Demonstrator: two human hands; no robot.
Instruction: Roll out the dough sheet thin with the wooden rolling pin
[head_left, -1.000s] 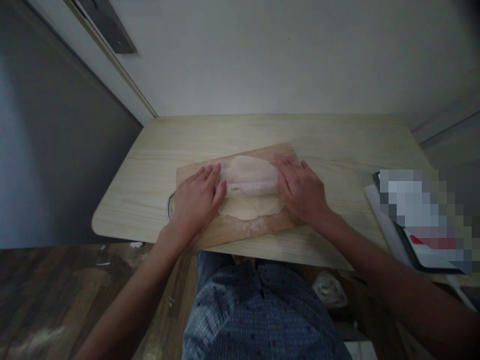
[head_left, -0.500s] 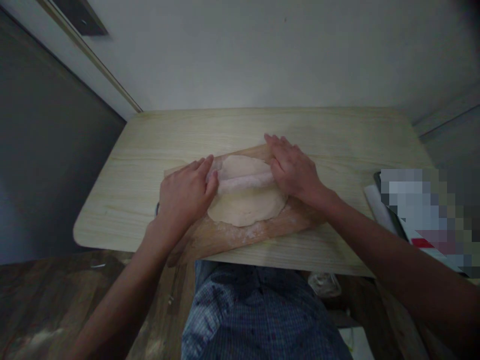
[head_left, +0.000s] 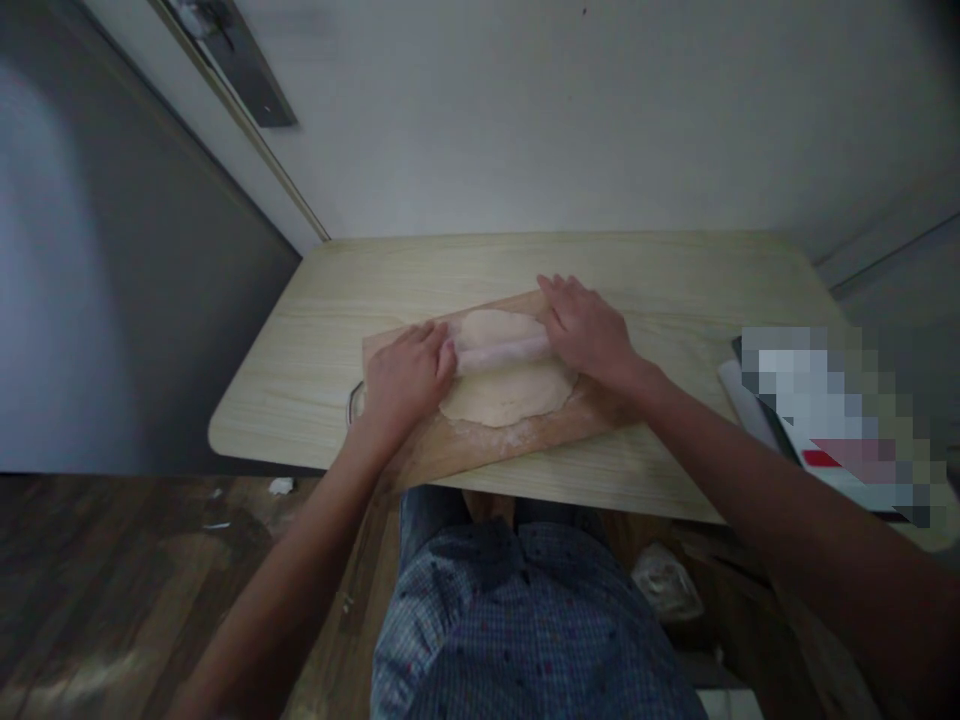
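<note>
A pale, floured rolling pin [head_left: 502, 353] lies across a flat sheet of dough [head_left: 510, 395]. Its left end is under my left hand [head_left: 411, 368], whose fingers close over it with the thumb towards the middle. My right hand [head_left: 589, 328] covers the other end, fingers pointing away from me. Both ends of the pin are hidden by the hands. Beneath the dough is a wooden board [head_left: 450, 455], set at a slant and dusted with flour near its front edge. A metal handle [head_left: 354, 402] sticks out at the board's left side.
The board rests on a light wood-patterned table [head_left: 675, 285] against a white wall [head_left: 525, 120]. At the table's right end lie a blurred-out item [head_left: 817, 400] and a white roll-like object [head_left: 748, 405]. A clear plastic bag [head_left: 667, 580] sits below the table on the right.
My view has shifted, so the table appears farther right and more floor shows. Both hands stay on the rolling pin, which lies at about the same place across the dough.
</note>
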